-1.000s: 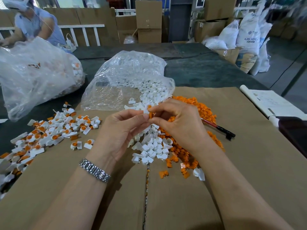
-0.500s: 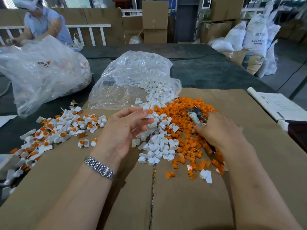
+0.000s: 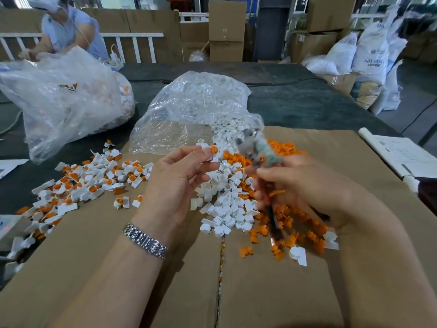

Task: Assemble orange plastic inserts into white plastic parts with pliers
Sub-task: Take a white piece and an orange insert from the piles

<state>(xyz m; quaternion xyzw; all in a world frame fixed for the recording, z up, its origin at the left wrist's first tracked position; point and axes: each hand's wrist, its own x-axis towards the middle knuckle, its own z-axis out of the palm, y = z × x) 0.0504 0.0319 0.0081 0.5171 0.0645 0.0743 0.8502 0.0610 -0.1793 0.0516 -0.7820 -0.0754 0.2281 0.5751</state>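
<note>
1. Head view: the right hand [image 3: 305, 188], which half a second ago lay low over the orange pile with the pliers, is now raised, and the grey-headed metal pliers with dark and red handles [image 3: 257, 150] stand tilted up towards the left hand, blurred by motion.
2. The right hand's fingers are clenched round the pliers' handles; whether the pliers' jaws are apart I cannot tell.
3. The left hand [image 3: 175, 183] sits much where it was, its fingertips [image 3: 205, 153] pinching a small white plastic part with an orange insert [image 3: 212, 150] above the heaps, just left of the pliers' head.
4. That part is a little white piece with a round orange plug showing at its end; finer detail is too small to tell.
5. Below the hands, a heap of loose white plastic parts [image 3: 227, 204] lies beside a heap of loose orange plastic inserts [image 3: 293, 223] on the brown cardboard sheet covering the worktop [image 3: 272, 292].
6. Assembled white-and-orange pieces [image 3: 89, 181] are scattered to the left, and a clear plastic bag of white parts [image 3: 189, 110] lies behind the heaps.
</note>
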